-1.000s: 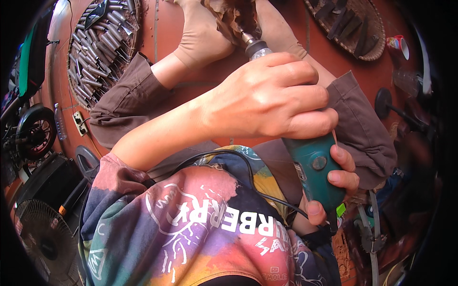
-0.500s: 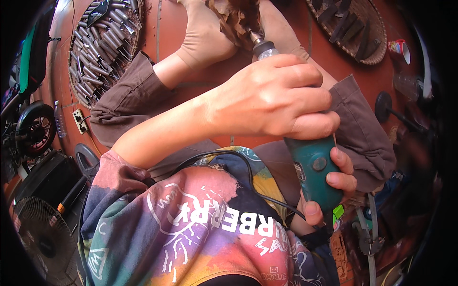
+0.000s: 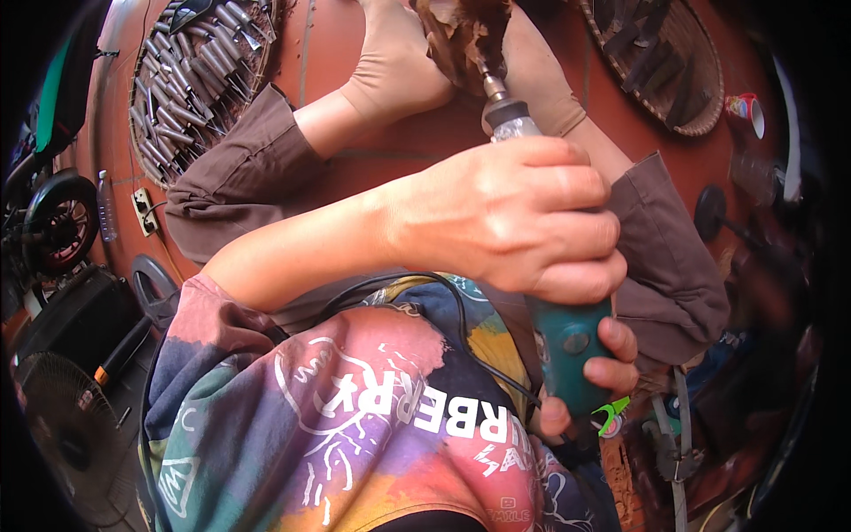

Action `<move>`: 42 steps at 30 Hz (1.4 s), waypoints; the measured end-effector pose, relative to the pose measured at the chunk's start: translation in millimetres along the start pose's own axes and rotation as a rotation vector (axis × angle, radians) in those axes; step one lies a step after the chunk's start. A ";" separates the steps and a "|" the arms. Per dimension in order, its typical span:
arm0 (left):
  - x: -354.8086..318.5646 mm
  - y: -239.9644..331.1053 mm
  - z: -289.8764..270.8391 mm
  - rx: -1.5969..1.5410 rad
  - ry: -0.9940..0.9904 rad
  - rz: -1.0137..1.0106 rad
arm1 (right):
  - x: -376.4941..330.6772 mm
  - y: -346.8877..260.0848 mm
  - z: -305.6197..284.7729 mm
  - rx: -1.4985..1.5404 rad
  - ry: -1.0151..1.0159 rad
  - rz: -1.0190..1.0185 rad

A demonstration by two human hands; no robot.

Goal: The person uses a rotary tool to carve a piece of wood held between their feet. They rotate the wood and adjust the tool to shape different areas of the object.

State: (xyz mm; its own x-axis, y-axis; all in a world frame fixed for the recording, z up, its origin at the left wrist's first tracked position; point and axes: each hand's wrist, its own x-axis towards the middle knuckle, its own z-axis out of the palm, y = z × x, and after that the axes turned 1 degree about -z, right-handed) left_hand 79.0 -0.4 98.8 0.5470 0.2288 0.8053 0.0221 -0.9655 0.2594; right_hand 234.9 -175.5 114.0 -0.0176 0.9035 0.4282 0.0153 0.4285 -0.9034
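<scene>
A teal die grinder [image 3: 566, 368] slants across the middle, with its metal tip toward the far side. My left hand [image 3: 523, 217] is wrapped round the front part of its body, knuckles up. Behind it, my right hand [image 3: 612, 359] grips the rear of the body; only its fingertips and thumb show. The grinder's tip meets or nearly meets a brown, irregular carved piece [image 3: 461, 40], apparently wood, held between my two feet. Exact contact at the tip is hard to make out. A black cord [image 3: 465, 332] trails from the grinder across my lap.
A round woven tray [image 3: 137, 97] of metal tool bits with thick shanks lies far left. Another woven tray [image 3: 714, 84] with dark flat pieces is far right, near a red cup [image 3: 745, 113]. A power strip [image 3: 144, 211], a bottle [image 3: 107, 208] and a fan [image 3: 66, 426] are at left.
Both hands have drawn the grinder slightly back toward my body, and more of its metal tip shows. The whole view has shifted a little. Both grips are the same.
</scene>
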 end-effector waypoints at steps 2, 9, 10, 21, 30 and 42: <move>-3.2 4.6 0.8 -0.010 0.063 0.006 | -7.1 4.6 6.6 -0.035 -0.008 -0.052; -20.8 3.3 -17.4 -0.060 -0.023 0.061 | 1.2 0.3 36.3 -0.305 -0.050 0.044; -21.5 2.3 -21.6 -0.071 -0.070 0.078 | 2.1 -1.0 39.2 -0.327 -0.055 0.053; -32.0 -7.1 -22.7 -0.093 0.058 0.120 | 4.5 -8.4 59.6 -0.472 -0.073 0.098; -43.7 -24.0 -22.7 -0.158 0.166 0.180 | 3.4 -12.3 77.9 -0.536 -0.113 0.124; -48.2 -42.5 -21.1 -0.191 0.202 0.242 | 6.4 -13.7 91.8 -0.571 -0.110 0.156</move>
State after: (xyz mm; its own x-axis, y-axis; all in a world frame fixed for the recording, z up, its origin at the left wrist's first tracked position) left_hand 34.1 32.2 60.2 0.3410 0.0345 0.9394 -0.2545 -0.9586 0.1276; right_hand 142.8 -176.4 127.1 -0.0747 0.9630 0.2590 0.5601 0.2554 -0.7881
